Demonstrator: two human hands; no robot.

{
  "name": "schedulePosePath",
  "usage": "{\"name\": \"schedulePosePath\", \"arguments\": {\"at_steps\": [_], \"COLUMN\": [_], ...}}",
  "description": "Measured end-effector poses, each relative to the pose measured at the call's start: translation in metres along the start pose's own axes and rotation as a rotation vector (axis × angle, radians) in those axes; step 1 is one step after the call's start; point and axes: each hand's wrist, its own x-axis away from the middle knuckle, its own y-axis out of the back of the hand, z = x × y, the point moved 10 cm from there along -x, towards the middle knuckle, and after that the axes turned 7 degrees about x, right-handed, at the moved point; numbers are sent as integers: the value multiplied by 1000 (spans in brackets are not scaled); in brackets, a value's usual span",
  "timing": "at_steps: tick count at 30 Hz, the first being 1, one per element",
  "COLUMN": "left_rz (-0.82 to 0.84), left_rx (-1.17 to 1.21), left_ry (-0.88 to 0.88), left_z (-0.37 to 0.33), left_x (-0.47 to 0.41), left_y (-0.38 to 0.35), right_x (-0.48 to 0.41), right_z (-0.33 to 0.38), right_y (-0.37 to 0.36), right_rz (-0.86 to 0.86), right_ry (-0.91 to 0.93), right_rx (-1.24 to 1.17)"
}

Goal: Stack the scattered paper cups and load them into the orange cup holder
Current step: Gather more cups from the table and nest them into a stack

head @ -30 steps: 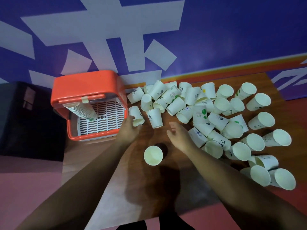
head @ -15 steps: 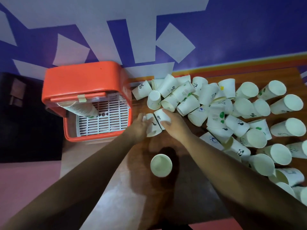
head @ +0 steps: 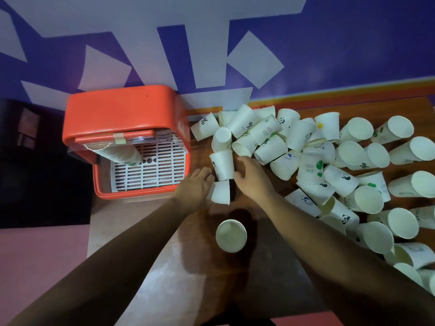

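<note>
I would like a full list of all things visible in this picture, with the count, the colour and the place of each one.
cup holder: one, orange, left end of the table, against the wall
cup stack: one, white, slanted inside the cup holder
grid tray: one, white, cup holder floor
loose cups: dozens, white with small prints, piled at right
upright cup: one, white, alone between the forearms
table: one, brown wood
wall: blue with white shapes, behind
dark object: one, black, far left
left hand: grips the near cup
right hand: grips the far cup
</note>
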Motion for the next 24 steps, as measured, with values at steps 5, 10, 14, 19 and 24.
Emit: {"name": "schedulePosePath", "arguments": {"at_steps": [5,10,14,19,24], "left_rz": [-24,-161,-268,-375,-338], "left_rx": [407,1031,1464,1671,1636], "left_ry": [111,222,251,264,153], "left_z": [24,52,61,51,5], "left_x": [36,82,108,125,128], "left_y": [1,14,6,1,11], "right_x": [-17,-26,-22,-2,46], "right_z": [18,32,40,42,42], "right_y": [6,-16,-33,-26,46], "right_rz": [-31,75,115,105,-131], "right_ry": [2,33,80,73,44], "right_rx": [42,35,133,41,-192]}}
